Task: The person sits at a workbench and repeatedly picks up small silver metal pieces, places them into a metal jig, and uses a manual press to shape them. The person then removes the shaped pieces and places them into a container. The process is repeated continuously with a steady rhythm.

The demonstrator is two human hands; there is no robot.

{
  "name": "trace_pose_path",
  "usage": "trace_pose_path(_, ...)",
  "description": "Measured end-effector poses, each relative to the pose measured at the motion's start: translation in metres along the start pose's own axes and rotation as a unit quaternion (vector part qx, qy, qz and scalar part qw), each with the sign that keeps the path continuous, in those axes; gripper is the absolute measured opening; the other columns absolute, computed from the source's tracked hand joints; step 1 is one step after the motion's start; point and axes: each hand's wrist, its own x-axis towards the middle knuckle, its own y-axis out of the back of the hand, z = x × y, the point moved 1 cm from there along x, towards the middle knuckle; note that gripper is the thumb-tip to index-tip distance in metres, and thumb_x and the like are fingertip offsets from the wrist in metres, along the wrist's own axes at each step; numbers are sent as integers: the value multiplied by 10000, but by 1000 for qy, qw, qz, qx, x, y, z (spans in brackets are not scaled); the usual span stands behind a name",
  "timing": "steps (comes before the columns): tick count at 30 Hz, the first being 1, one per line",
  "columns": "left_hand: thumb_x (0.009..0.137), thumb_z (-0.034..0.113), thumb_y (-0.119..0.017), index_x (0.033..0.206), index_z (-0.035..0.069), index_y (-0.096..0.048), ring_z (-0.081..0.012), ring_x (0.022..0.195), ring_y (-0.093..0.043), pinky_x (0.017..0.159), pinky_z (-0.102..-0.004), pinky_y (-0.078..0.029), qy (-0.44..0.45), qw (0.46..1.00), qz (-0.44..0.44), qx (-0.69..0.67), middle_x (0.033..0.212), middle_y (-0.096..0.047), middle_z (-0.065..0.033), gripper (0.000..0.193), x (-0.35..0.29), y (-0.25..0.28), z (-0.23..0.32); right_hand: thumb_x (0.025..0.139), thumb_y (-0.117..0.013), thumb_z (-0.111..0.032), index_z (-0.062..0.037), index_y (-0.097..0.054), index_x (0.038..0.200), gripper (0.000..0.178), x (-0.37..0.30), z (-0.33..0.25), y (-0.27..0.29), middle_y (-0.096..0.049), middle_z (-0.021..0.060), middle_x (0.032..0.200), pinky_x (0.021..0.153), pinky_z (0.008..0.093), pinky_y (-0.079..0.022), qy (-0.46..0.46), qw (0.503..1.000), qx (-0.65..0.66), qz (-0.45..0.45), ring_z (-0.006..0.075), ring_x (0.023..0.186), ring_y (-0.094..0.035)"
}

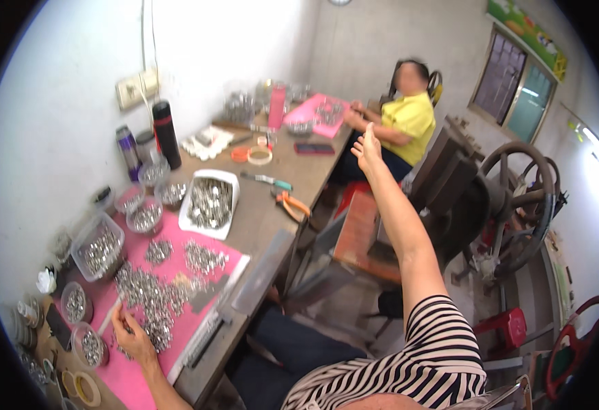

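Observation:
My left hand [134, 336] is low over the pink mat [210, 270], at the near left edge of a spread pile of small shiny metal parts [152, 294]. Its fingers are bent together; a small dark spot shows between them, too small to name. My right arm reaches far out over the aisle. At its end my right hand [368, 150] is raised with fingers stretched and nothing in it, in line with a seated person in a yellow shirt [412, 116]. Two smaller heaps of metal parts [204, 258] lie on the mat's far side.
Tubs of metal parts [99, 249] line the wall side, with a white tray [234, 205] beyond the mat. Orange-handled pliers [293, 205] lie near the bench edge. A wooden stool [364, 232] and a machine with a large handwheel [546, 198] stand at right.

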Motion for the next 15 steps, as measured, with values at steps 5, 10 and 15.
trace_pose_path(5, 1029, 42, -541, 1296, 24, -620, -186, 835, -628, 765, -332, -505, -31, 999, 3, 24, 988, -675, -93, 279, 1, 0, -1, 1038, -490, -601, -3, -208, 1612, 876, -32, -234, -71, -263, 213, 1662, 1167, 578, -337, 271, 961, 7, -57, 420, 1500, -318)
trace_pose_path(10, 1029, 42, -528, 1302, 33, -627, -227, 815, -618, 745, -371, -507, -10, 1000, 5, 12, 965, -664, -139, 291, 1, 12, 6, 1044, -480, -588, 2, -221, 1610, 857, -102, -429, -126, -389, 239, 1578, 1034, 555, -489, 492, 865, 34, -97, 454, 1331, -509)
trace_pose_path(15, 1026, 44, -531, 1307, 33, -628, -248, 865, -622, 776, -397, -499, 1, 1000, -14, 5, 996, -667, -147, 297, -2, -3, 7, 1014, -471, -665, -98, -221, 1642, 882, -201, -574, -141, -242, 149, 1693, 1111, 532, -436, 598, 787, 36, -144, 396, 1478, -355)
